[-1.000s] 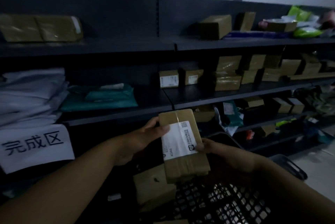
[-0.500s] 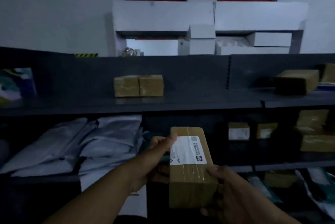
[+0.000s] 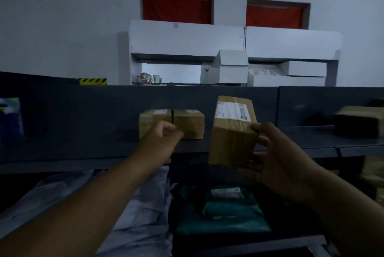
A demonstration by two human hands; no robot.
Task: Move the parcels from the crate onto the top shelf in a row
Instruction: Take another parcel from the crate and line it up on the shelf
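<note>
My right hand (image 3: 274,159) grips a brown taped parcel (image 3: 232,132) with a white label on top, held tilted at the front edge of the dark top shelf (image 3: 83,152). Two brown parcels (image 3: 187,120) sit side by side on that shelf, just left of the held one. My left hand (image 3: 162,138) is curled into a loose fist in front of these two parcels and holds nothing. The crate is out of view.
Another brown parcel (image 3: 357,121) lies on the top shelf at the far right. Grey mail bags (image 3: 141,204) and a teal bag (image 3: 224,215) fill the shelf below. A white cabinet (image 3: 228,38) stands behind the shelf's back panel.
The parcel has risen from chest height to the top shelf's edge, right of the two parcels. My left hand has let go of it and closed. The camera tilted up.
</note>
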